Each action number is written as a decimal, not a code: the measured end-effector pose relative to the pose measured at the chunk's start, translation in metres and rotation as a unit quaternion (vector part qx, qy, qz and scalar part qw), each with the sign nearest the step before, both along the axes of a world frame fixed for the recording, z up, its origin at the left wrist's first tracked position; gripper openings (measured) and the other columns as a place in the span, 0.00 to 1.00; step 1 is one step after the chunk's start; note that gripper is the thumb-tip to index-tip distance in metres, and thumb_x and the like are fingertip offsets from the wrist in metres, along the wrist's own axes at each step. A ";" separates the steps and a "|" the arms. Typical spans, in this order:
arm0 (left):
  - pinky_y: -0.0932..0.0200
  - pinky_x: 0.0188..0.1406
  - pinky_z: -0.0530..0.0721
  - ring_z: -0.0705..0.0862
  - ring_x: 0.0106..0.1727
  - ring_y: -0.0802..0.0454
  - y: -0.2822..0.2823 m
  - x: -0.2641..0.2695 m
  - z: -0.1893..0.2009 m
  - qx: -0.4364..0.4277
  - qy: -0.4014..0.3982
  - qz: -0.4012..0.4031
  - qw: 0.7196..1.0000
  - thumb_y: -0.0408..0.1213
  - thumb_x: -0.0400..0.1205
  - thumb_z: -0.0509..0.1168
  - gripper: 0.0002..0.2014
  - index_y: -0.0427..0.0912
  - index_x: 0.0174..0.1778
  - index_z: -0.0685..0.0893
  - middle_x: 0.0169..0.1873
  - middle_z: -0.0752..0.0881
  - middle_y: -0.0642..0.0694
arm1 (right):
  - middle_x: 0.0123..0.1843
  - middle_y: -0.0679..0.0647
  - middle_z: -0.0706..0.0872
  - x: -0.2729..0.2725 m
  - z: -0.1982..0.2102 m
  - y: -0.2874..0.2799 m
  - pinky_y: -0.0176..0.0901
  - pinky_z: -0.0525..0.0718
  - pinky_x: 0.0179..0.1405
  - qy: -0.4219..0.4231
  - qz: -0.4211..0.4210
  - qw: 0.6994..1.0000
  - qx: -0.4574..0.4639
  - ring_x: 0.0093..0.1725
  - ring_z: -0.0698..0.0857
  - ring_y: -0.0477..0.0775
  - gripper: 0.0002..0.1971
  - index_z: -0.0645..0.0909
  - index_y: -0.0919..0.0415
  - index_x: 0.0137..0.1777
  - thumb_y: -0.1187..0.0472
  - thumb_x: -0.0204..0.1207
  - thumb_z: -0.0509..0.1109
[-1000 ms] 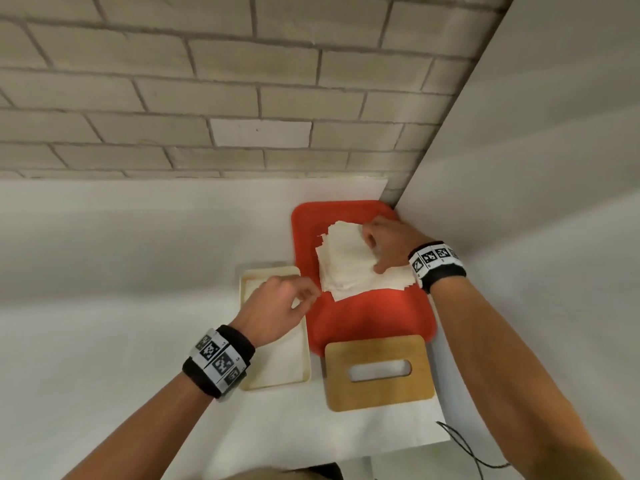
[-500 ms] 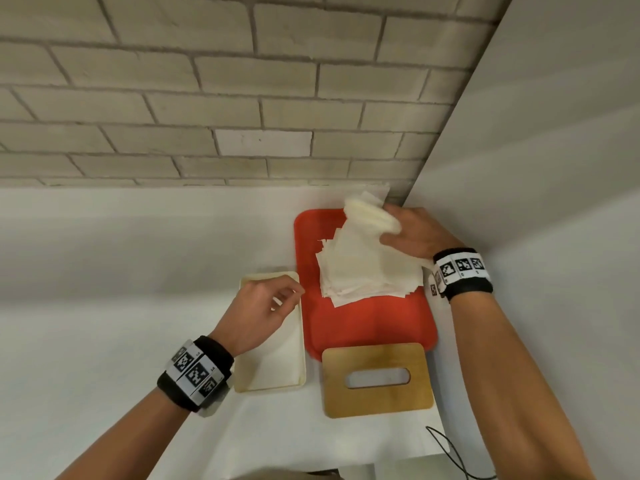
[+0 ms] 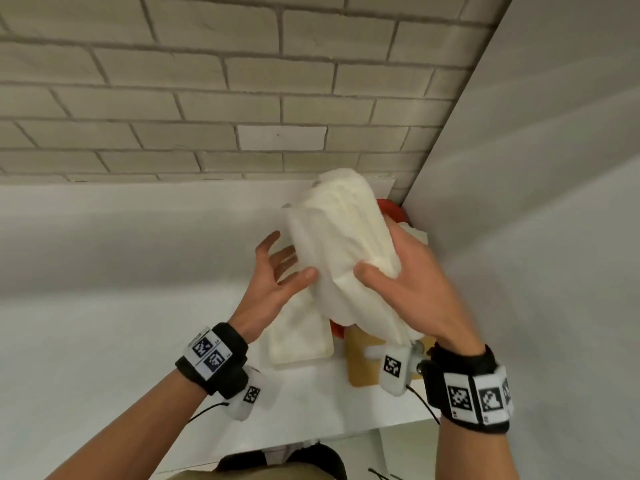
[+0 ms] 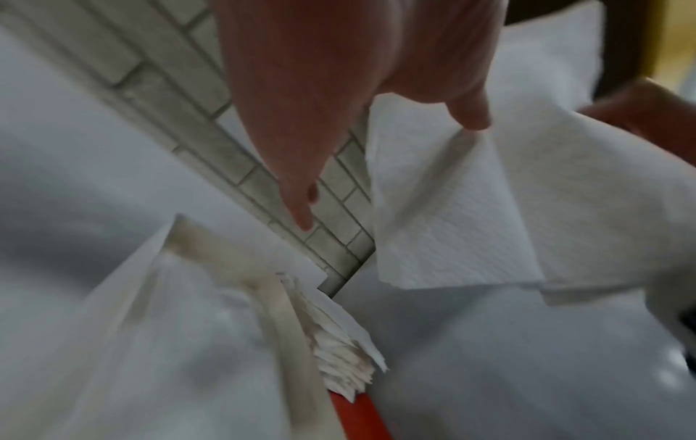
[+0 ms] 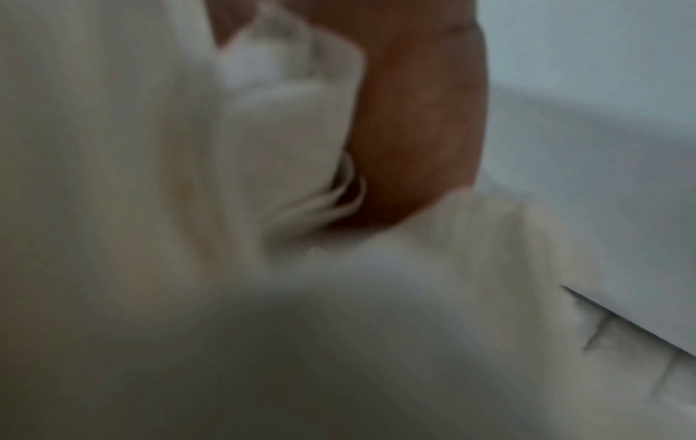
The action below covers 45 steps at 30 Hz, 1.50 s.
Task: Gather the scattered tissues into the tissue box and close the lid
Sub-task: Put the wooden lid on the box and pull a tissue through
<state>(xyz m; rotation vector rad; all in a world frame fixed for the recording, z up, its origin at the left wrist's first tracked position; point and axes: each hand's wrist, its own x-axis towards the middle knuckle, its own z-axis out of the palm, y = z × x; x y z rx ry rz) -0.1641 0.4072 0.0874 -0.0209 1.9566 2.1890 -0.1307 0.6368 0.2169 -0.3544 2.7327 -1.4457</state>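
Note:
My right hand (image 3: 391, 271) grips a thick stack of white tissues (image 3: 343, 247), lifted above the red tray (image 3: 393, 211), thumb on the near face and fingers hidden behind. My left hand (image 3: 277, 268) is open with spread fingers, its thumb touching the stack's left side. Below it the cream tissue box (image 3: 301, 337) lies open on the table. The wooden lid (image 3: 358, 368) with its slot lies to the right of the box. In the left wrist view, the stack (image 4: 471, 208) hangs to the right of the straight fingers (image 4: 297, 190), and more tissues (image 4: 339, 336) lie on the tray beside the box wall (image 4: 271, 297). The right wrist view is blurred tissue (image 5: 150, 208).
A brick wall (image 3: 242, 98) runs along the table's far edge, and a white panel (image 3: 536, 168) closes the right side, so the tray sits in a corner. The white table (image 3: 104, 289) extends to the left. Its near edge is below the lid.
My right hand has lifted the tissue stack off the tray, up and towards me. My left hand left the box rim and rose, opening against the stack's left side.

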 end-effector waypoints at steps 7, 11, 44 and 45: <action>0.41 0.68 0.89 0.92 0.67 0.47 -0.015 0.021 -0.001 0.065 -0.058 0.020 0.996 0.35 0.78 0.84 0.27 0.43 0.73 0.86 0.65 0.93 0.47 | 0.55 0.38 0.90 0.013 -0.045 -0.028 0.39 0.87 0.50 -0.045 -0.110 0.993 -0.014 0.54 0.87 0.37 0.15 0.79 0.45 0.67 0.56 0.84 0.76; 0.39 0.65 0.92 0.93 0.62 0.50 -0.014 0.020 -0.034 -0.041 -0.079 0.055 0.994 0.39 0.81 0.81 0.23 0.50 0.72 0.86 0.61 0.94 0.52 | 0.50 0.48 0.89 0.008 -0.087 -0.054 0.45 0.84 0.42 -0.086 -0.158 0.983 0.035 0.49 0.88 0.49 0.14 0.76 0.51 0.62 0.52 0.82 0.74; 0.47 0.63 0.88 0.87 0.60 0.47 -0.040 -0.008 -0.045 -0.306 0.016 0.054 0.950 0.35 0.88 0.69 0.30 0.47 0.82 0.61 0.65 0.82 0.43 | 0.74 0.59 0.78 0.005 -0.187 -0.101 0.55 0.86 0.65 0.005 -0.189 0.961 0.200 0.67 0.83 0.64 0.21 0.80 0.57 0.73 0.71 0.82 0.74; 0.47 0.68 0.84 0.84 0.65 0.45 -0.045 -0.014 -0.046 -0.360 0.063 0.060 0.929 0.33 0.86 0.70 0.26 0.45 0.79 0.69 0.67 0.79 0.42 | 0.75 0.58 0.77 0.007 -0.185 -0.098 0.55 0.86 0.67 0.034 -0.190 0.954 0.228 0.68 0.81 0.64 0.21 0.82 0.55 0.72 0.67 0.81 0.77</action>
